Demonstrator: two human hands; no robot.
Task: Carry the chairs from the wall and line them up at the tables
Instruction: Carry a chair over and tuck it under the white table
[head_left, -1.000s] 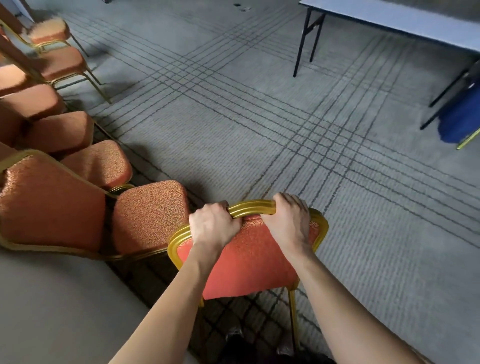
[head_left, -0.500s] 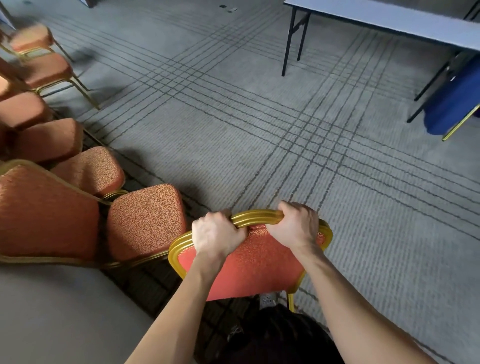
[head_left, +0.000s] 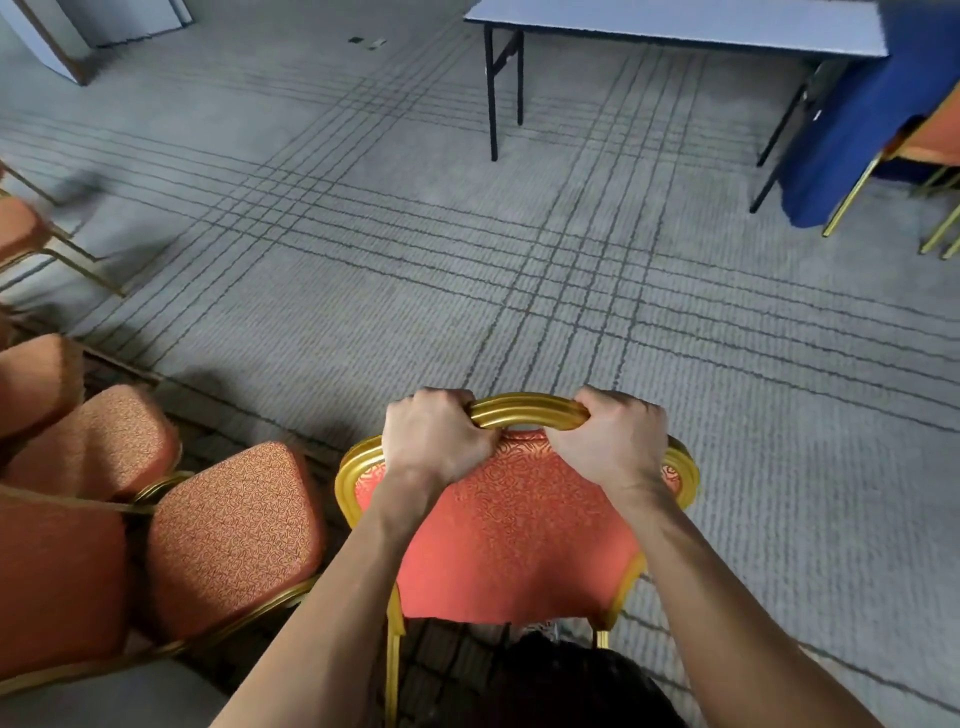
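1. The row by the wall now sits further left.
2. The left hand and right hand both grip the top rail of the chair, just ahead of the person.
3. The table looks nearer, so the carry seems under way.

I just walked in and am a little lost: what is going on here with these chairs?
A person holds a red gold-framed chair by the top rail of its backrest, left-hand grip and right-hand grip both curled round it. Other chairs stand in a row at the left. A folding table stands ahead across the grey carpet.
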